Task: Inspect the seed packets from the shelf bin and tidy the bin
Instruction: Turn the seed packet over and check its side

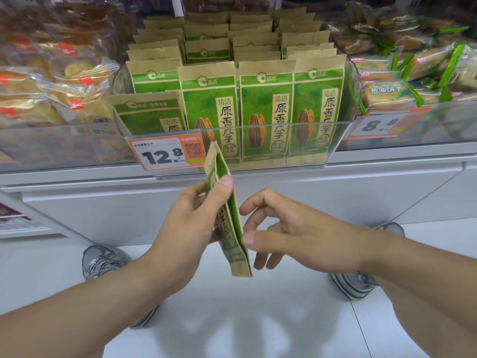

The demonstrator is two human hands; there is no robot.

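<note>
At far left, clear-wrapped pastries (51, 81) bear red labels. An orange price tag (165, 154) reading "12.8" hangs on the clear shelf bin (258, 125), where green-and-kraft 洽洽 原香瓜子 sunflower seed packets (265, 109) stand in rows, one at front left tilted. Below, the left hand (191, 223) pinches a seed packet (229, 223) edge-on, thumb on top; the right hand (289, 233) hovers just beside it, fingers loose, grasping nothing. At right, 葱油饼干 biscuits (387, 91) sit above an "8.8" tag (382, 125).

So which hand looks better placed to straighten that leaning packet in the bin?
Probably the right hand: its fingers hold nothing. The left hand grips a packet, though the leaning packet sits at the bin's left.
</note>
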